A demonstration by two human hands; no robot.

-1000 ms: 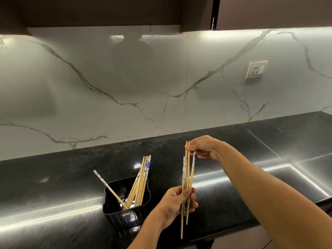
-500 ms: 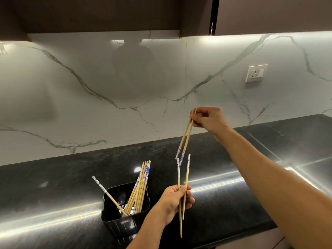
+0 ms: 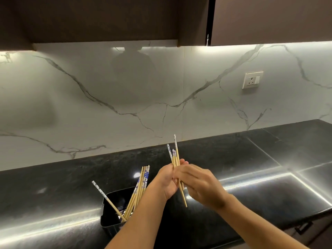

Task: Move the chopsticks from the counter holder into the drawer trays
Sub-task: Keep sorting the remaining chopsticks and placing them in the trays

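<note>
held chopsticks (image 3: 175,155): near upright above the counter (image 3: 251,177), patterned ends up.
left hand (image 3: 166,178): fingers curled round the held chopsticks mid-length.
right hand (image 3: 199,184): fingers meet the held chopsticks; blurred, cannot tell whether they pinch.
holder (image 3: 108,224): black, on the counter, left of both hands.
other chopsticks (image 3: 142,186): leaning inside the holder.

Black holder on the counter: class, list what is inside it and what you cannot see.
Inside the holder: a leaning bundle of chopsticks and one single chopstick tilted left. The left forearm covers its right side, so anything there is hidden.
</note>
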